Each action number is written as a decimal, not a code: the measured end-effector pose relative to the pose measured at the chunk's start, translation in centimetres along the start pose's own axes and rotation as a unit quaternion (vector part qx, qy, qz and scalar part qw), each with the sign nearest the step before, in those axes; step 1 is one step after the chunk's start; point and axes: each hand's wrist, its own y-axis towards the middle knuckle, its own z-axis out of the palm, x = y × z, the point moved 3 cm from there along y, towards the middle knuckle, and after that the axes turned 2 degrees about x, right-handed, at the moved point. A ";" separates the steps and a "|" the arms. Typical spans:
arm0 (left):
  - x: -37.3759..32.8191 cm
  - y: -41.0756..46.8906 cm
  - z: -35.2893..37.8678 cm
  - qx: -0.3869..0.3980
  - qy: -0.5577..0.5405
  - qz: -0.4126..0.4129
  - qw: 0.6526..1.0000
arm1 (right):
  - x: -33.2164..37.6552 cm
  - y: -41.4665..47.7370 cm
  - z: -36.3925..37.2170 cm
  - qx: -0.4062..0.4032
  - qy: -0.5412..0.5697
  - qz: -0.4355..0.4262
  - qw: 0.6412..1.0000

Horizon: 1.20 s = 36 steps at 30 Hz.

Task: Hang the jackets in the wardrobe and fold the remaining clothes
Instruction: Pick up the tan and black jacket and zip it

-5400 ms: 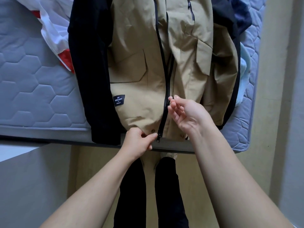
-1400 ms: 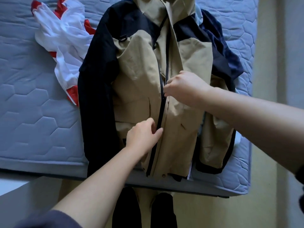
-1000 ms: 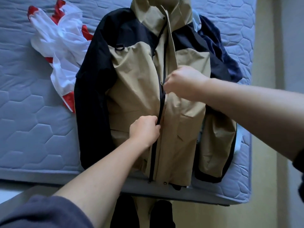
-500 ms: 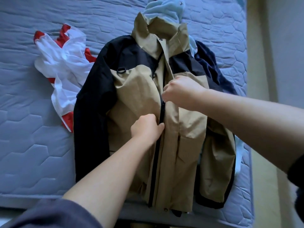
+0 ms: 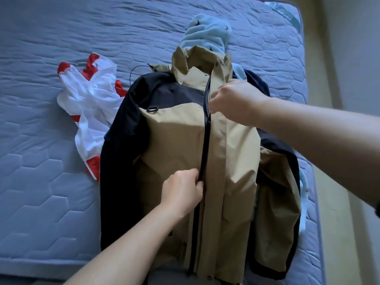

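Bare bed (image 5: pixel 41 161) takes up most of the shot. The tan and black jacket (image 5: pixel 174 136) lies flat on it, front up, hem at the near edge. A white and red top (image 5: pixel 90 103) is crumpled to its left, and a light blue piece (image 5: pixel 207 31) pokes out above the collar. Both arms reach in over the jacket. The right hand (image 5: pixel 232 101) pinches the front up by the chest, and the left hand (image 5: pixel 182 192) grips the fabric by the zipper (image 5: pixel 205 145) at mid-body. The bed's corner tag (image 5: pixel 285 11) is too blurry to read.
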 end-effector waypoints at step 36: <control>-7.2 4.5 -8.2 -0.055 0.071 -0.048 0.995 | -1.4 -4.6 -7.1 -0.029 0.125 0.089 0.988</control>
